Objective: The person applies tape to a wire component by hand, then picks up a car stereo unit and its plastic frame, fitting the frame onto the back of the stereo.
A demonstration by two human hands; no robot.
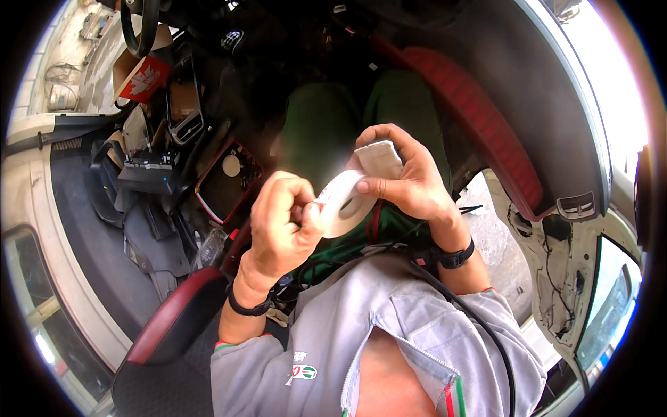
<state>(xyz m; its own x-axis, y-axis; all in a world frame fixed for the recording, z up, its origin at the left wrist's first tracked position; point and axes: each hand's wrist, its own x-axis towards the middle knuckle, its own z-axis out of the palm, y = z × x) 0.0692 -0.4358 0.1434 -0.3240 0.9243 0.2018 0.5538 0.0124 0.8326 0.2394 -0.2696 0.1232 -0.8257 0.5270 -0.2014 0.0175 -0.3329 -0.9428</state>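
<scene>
A roll of white tape [336, 195] is held over my lap, its side turned partly toward me. My right hand [413, 182] grips the roll's edge between thumb and fingers. The same hand also holds a small whitish, worn-looking flat block [380, 160], whose kind I cannot make out. My left hand [281, 219] is closed in a pinch at the roll's left edge, where the tape's end seems to be. Glare on the roll blurs that spot.
I sit in a stripped vehicle cabin. Leftward are a black tray with red edging [226, 182], loose dark trim parts [156, 243], a cardboard box [144, 78] and a steering wheel [142, 31]. The red-padded door panel [479, 118] curves along my right; a black cable [479, 320] crosses my chest.
</scene>
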